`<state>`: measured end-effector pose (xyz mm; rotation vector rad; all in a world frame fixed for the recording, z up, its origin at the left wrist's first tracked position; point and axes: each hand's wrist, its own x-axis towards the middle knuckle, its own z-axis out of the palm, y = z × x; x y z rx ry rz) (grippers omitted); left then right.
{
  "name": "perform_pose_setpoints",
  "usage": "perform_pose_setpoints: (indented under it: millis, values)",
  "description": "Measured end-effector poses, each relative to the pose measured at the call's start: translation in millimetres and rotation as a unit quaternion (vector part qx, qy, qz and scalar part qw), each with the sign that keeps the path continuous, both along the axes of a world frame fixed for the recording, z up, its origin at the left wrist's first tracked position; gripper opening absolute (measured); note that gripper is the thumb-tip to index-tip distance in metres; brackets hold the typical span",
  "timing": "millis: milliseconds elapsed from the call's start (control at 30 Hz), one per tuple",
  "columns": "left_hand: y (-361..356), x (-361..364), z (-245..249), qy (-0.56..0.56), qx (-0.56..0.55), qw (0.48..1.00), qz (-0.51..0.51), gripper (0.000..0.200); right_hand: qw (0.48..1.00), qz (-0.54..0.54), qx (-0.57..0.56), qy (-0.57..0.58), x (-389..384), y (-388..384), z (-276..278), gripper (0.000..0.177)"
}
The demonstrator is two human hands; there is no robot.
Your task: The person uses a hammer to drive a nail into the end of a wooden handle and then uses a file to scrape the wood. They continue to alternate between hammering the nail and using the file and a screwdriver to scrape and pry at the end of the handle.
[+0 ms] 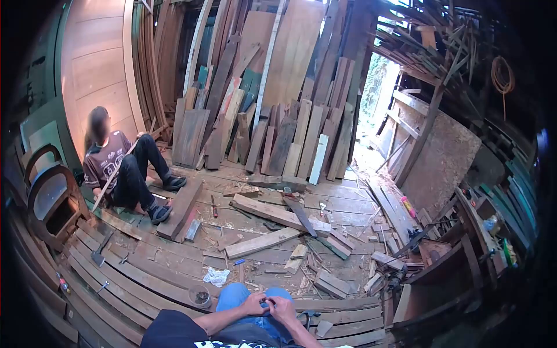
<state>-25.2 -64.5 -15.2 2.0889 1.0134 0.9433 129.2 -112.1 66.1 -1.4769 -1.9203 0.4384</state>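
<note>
Both hands meet over my knees, clad in blue jeans. My left hand is closed, its thumb and fingers drawn together towards the other hand. Fingers curled, my right hand faces it with the fingertips right at the left ones. What they pinch between them is too small to make out. A tub with dark contents stands on the slats to the left of my knees. Past it lies a crumpled white cloth. A blue-handled tool rests on the slats right of my right hand.
Wood offcuts and a long beam litter the floor ahead, with a handsaw across the beam. A person sits at left holding a thin strip. Planks lean on the back wall; a doorway opens at right.
</note>
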Motion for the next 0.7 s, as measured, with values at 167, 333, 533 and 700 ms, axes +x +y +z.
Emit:
perform_pose_setpoints:
  millis: [167,333,533,700]
  values:
    - [-3,-34,-3,0.062,-0.135,0.984,-0.103,0.052,1.0,-0.022,-0.013,-0.006,2,-11,6,0.015]
    - [-21,-46,15,0.085,-0.136,0.986,-0.037,0.038,0.999,-0.008,-0.028,-0.041,1,-5,3,0.015]
    - [-20,-44,13,0.078,-0.141,0.986,-0.04,0.037,0.997,-0.006,-0.052,-0.06,-3,0,13,0.017]
    - [-21,-47,18,0.083,-0.145,0.985,-0.041,0.036,0.996,-0.002,-0.064,-0.061,-5,-1,21,0.019]
